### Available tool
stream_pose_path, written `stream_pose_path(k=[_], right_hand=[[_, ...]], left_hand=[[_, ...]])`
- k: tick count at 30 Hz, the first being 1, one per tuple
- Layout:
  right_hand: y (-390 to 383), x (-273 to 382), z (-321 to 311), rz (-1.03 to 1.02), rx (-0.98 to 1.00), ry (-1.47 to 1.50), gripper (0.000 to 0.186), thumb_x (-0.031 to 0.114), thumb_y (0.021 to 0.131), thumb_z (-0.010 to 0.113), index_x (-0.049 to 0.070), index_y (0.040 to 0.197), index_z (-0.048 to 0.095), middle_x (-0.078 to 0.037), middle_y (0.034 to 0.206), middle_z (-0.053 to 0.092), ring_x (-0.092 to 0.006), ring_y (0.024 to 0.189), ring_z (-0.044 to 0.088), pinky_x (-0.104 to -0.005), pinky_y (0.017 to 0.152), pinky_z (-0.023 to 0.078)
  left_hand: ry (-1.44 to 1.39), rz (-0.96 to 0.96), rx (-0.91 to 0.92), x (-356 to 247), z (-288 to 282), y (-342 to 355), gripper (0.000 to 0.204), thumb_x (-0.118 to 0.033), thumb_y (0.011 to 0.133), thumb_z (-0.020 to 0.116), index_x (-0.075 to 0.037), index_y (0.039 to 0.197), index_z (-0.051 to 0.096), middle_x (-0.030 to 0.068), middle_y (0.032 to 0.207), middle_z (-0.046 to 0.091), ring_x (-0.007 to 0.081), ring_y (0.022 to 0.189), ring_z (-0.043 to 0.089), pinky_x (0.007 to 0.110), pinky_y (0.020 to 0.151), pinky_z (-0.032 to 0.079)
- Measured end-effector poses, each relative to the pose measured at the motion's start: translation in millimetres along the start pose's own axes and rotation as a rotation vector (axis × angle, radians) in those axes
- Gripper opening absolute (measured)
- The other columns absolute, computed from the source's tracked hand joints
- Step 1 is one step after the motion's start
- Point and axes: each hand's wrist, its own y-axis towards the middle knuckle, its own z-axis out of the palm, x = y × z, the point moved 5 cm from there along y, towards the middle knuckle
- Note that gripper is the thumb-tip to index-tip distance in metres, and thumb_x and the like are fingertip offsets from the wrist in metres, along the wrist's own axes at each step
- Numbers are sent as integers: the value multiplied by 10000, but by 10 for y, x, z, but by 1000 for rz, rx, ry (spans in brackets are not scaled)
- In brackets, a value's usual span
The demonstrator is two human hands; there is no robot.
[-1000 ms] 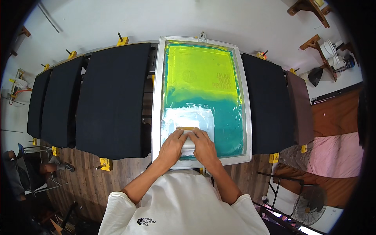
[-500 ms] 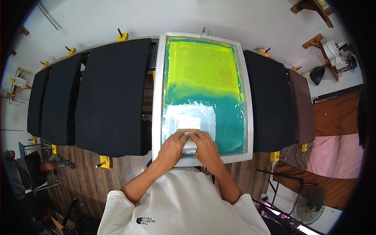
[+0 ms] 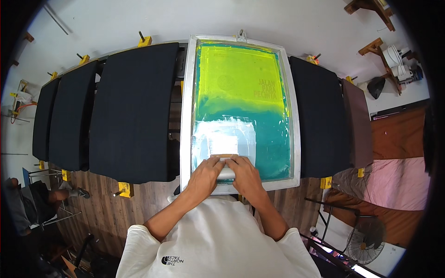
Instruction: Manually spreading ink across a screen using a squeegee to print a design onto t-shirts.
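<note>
A silkscreen frame (image 3: 295, 139) with a pale metal rim lies before me, its mesh yellow-green at the far part and teal nearer. White ink (image 3: 223, 142) is spread over the mesh's near left. Both hands grip a squeegee (image 3: 225, 173) at the near end of that ink, its wooden edge showing just beyond my fingers. My left hand (image 3: 204, 176) is closed on its left side. My right hand (image 3: 245, 175) is closed on its right side, fingertips close to the left hand's. The squeegee's blade is hidden.
Black-covered boards (image 3: 132, 113) stand in a row on the left, another black board (image 3: 320, 118) and a brownish board (image 3: 357, 125) on the right. Yellow blocks (image 3: 124, 189) with bolts jut from the board ends. A fan (image 3: 366, 241) stands lower right; a person (image 3: 39, 201) sits at left.
The squeegee and both hands have barely shifted, staying at the near end of the white ink. My view has tilted slightly.
</note>
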Motion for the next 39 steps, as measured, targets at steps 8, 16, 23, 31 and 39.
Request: stream_pose_path(k=[8,16,23,31,39], right_hand=[[-17,30,-11,38,107,38,555,-151,653,585,17,1178,650,-168,1232,614,-350,1188,550,-418,972,483],[-130,-40,71,-9,-11,16,574,-157,636,582,3,1184,646,-179,1228,615,-363,1174,551,-425,976,476],[-187,-12,29,-3,-8,26,579,-166,633,576,-8,1187,638,-187,1240,608,-369,1184,544,-430,994,466],[-267,12,45,29,59,67,563,-166,648,556,-12,1183,638,-200,1249,602,-369,1194,539,-427,1001,463],[-320,39,13,14,51,60,549,-152,653,573,-3,1177,642,-185,1239,609,-359,1184,546,-424,1003,464]], left_hand=[[-33,-34,48,0,14,-44,610,175,660,579,47,1256,570,256,1300,558,424,1158,562,437,995,482],[20,-10,7,-40,75,-101,606,163,658,617,45,1252,580,261,1295,564,424,1166,561,449,1041,453],[51,4,-10,-77,97,-150,600,152,668,628,45,1257,578,264,1293,565,425,1194,548,508,1057,432],[-6,-15,14,-89,130,-212,610,158,665,624,36,1261,581,253,1310,558,418,1174,564,500,1038,450],[21,-26,27,-169,96,-285,606,178,661,583,51,1254,580,255,1260,588,420,1150,578,465,1009,469]])
